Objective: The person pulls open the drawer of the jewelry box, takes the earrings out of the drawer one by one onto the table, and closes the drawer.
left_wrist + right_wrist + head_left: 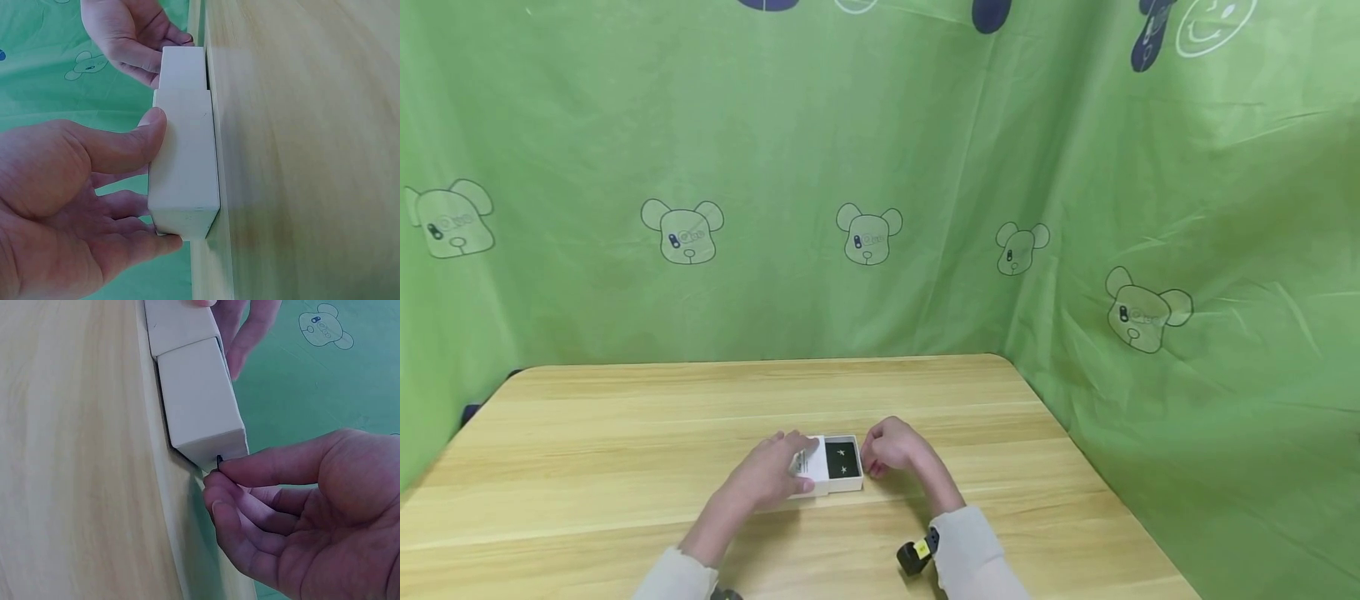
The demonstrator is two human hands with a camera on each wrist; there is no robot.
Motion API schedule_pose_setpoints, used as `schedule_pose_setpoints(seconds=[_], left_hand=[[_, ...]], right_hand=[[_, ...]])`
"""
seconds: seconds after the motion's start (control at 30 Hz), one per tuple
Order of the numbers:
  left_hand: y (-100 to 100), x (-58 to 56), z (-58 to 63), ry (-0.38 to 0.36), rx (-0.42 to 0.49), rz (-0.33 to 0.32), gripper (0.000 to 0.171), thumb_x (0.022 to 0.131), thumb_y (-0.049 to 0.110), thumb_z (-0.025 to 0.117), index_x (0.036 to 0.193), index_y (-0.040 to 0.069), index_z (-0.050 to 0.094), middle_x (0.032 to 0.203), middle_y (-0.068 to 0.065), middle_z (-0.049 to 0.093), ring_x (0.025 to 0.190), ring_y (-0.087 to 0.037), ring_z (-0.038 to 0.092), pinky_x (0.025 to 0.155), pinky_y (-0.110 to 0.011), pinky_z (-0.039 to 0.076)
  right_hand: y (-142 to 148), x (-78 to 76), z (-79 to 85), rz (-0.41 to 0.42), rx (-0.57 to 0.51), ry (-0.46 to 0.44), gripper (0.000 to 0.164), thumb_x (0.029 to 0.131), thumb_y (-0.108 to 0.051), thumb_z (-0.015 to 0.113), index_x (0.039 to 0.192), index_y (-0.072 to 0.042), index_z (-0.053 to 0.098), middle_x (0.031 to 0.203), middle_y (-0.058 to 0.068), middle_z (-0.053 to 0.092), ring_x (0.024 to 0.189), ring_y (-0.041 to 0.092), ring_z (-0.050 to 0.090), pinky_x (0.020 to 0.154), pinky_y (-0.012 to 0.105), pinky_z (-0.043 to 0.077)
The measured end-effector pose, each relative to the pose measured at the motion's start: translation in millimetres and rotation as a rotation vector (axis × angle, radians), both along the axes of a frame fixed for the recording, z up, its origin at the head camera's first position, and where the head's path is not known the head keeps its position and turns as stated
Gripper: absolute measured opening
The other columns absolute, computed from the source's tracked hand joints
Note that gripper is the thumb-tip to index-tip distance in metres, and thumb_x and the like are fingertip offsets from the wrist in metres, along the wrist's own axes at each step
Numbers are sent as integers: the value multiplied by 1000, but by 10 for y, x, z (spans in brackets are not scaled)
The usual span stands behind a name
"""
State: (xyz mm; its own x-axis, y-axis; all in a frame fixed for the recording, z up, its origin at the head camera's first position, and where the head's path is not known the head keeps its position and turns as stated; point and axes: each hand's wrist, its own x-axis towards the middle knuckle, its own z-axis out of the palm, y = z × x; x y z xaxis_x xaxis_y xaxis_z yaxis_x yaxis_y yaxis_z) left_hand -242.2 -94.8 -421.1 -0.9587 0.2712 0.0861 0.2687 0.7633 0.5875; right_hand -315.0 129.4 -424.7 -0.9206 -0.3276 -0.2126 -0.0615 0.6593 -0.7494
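A small white slide-out box lies on the table, its drawer (847,482) partly out of the white sleeve (817,461) toward the right. Inside the drawer is a black insert (842,461) bearing two small star-like pieces, perhaps earrings. My left hand (769,472) grips the sleeve, thumb on the near side and fingers over the top and far side. At the drawer's right end, my right hand (891,446) pinches a small dark pull tab (219,461) between thumb and forefinger. In the left wrist view the sleeve's near side (184,150) faces the camera.
The light wood table (625,433) extends around the box on all sides. Green curtains (775,292) with printed bear heads hang behind the table and along its right side. A black wrist camera (913,557) sits by the right cuff.
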Motion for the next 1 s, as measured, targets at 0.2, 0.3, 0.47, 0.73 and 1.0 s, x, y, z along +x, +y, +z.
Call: schedule_pose_setpoints(seconds=[0.2,0.3,0.47,0.73,1.0], left_hand=[[5,-3,-8,-2,-3,2,64,80,14,82,140,6,59,151,-26,48,142,-52,39,118,-68,29],[7,-2,-10,-6,2,2,64,81,14,82,140,6,59,152,-26,47,143,-52,38,119,-67,28],[4,-1,-10,-14,0,2,65,81,14,82,141,7,58,152,-26,47,143,-52,38,118,-68,28],[-9,-5,-4,-6,2,-3,63,81,13,82,139,7,60,150,-27,48,141,-54,39,116,-69,31],[-17,-17,-18,5,-3,-11,62,80,13,82,138,7,61,149,-25,51,141,-54,39,116,-69,31]], right_hand=[[-12,1,35,-31,38,47,7,84,4,64,84,0,70,76,9,70,69,21,68,64,30,60],[-31,4,77,-67,56,118,4,84,-2,71,88,-2,70,77,10,70,68,21,67,62,28,55],[-90,42,167,-107,85,244,10,82,-10,77,88,-6,70,78,6,67,71,19,60,60,27,49],[-233,133,227,-55,79,268,9,82,-10,80,84,-7,71,77,2,67,70,16,59,59,25,49],[-317,195,214,-22,122,233,14,80,-10,82,79,-9,68,74,2,65,68,16,56,56,26,45]])
